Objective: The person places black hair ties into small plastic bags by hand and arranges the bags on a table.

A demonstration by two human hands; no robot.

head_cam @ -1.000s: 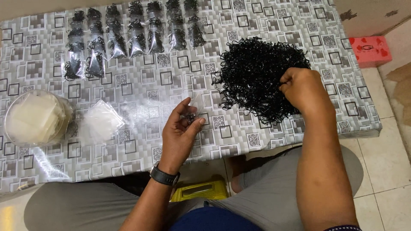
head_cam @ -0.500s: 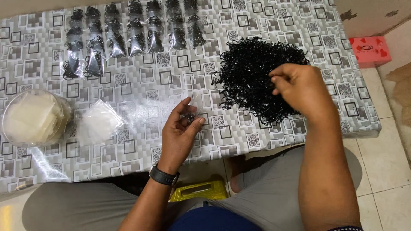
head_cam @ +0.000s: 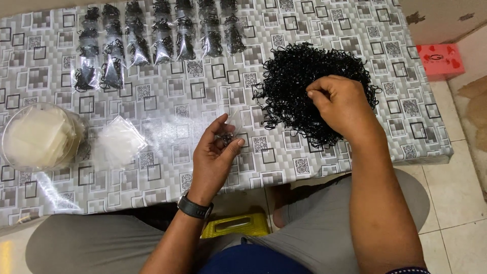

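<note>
Big heap of black elastic bands (head_cam: 304, 86) sits right under the right hand (head_cam: 342, 104), whose fingertips pinch together over the pile. To its left, the left hand (head_cam: 215, 157) grips a small clear bag (head_cam: 227, 133) holding a few bands, thumb pressed against fingers, just off the heap's edge.

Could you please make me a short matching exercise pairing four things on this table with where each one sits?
Things:
1. black bands pile
2. filled packets
3. round container
4. small clear bag

Places:
A. far edge, in rows
B. in the left hand
C. under the right hand
D. left end of the table

Pairs: 1-C, 2-A, 3-D, 4-B
</note>
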